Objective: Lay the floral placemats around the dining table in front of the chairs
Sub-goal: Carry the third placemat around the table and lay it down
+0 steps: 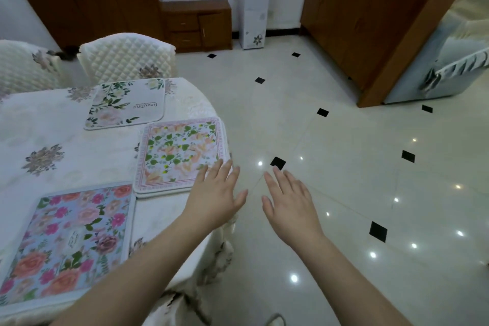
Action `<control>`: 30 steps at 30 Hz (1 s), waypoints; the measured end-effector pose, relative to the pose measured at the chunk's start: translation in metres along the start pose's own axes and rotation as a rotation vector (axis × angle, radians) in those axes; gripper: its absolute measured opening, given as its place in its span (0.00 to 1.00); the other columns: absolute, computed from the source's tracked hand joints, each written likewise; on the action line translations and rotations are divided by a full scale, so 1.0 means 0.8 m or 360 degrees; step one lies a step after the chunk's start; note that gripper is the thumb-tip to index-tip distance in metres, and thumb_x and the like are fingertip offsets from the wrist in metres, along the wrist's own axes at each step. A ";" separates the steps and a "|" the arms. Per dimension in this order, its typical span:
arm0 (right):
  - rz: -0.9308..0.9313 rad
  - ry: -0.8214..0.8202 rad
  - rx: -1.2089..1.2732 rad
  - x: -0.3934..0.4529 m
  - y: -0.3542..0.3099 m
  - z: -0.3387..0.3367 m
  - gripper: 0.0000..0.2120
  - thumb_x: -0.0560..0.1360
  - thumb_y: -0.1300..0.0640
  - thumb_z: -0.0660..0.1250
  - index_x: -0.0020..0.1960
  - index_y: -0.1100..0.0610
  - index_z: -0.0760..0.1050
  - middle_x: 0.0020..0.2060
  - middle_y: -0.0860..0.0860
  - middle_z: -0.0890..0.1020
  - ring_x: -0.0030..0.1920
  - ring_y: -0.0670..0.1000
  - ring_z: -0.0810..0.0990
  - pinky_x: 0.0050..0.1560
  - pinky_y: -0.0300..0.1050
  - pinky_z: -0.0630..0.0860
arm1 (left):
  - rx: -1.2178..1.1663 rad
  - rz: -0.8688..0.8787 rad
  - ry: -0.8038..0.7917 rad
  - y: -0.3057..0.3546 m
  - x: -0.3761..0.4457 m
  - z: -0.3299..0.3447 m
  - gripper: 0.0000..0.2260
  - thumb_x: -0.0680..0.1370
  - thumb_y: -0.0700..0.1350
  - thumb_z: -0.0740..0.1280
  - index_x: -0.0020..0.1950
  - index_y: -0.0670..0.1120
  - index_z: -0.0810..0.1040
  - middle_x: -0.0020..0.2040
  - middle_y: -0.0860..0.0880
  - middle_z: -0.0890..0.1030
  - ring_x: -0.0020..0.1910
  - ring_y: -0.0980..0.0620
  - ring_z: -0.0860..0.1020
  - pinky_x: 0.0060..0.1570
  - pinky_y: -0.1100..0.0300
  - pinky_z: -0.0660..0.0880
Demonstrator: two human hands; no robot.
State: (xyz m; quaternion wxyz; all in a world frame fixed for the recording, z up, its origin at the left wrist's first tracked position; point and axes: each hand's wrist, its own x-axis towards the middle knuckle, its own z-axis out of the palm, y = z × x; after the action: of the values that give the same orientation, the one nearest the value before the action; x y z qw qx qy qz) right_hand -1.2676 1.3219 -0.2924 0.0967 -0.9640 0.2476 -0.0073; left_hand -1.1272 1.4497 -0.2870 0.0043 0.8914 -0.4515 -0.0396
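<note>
Table (66, 124): three mats down. My left hand (215, 200) and right hand (287, 202) hang released; next I square the middle mat (180, 157) to the edge.

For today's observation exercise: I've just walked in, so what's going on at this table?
A person is setting floral placemats on a cloth-covered round table. Three lie along its near edge: a blue mat, a pink-bordered mat that seems to sit on another, and a white mat in front of a quilted chair. The left hand is open, fingertips at the pink-bordered mat's corner. The right hand is open above the tiled floor, holding nothing.
</note>
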 end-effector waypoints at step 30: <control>-0.0382 -0.0152 -0.0078 0.250 0.042 -0.021 0.27 0.83 0.45 0.48 0.80 0.49 0.50 0.80 0.48 0.53 0.79 0.52 0.50 0.77 0.51 0.48 | -0.0130 -0.0385 0.0079 -0.064 0.161 -0.015 0.29 0.82 0.62 0.48 0.80 0.50 0.54 0.81 0.49 0.54 0.80 0.50 0.48 0.76 0.48 0.40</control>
State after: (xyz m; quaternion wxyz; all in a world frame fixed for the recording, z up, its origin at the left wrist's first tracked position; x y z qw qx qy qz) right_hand -1.1088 1.1942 -0.2889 0.0830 -0.9880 0.1256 0.0330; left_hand -1.0096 1.3760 -0.2861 0.0470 0.9391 -0.3384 -0.0362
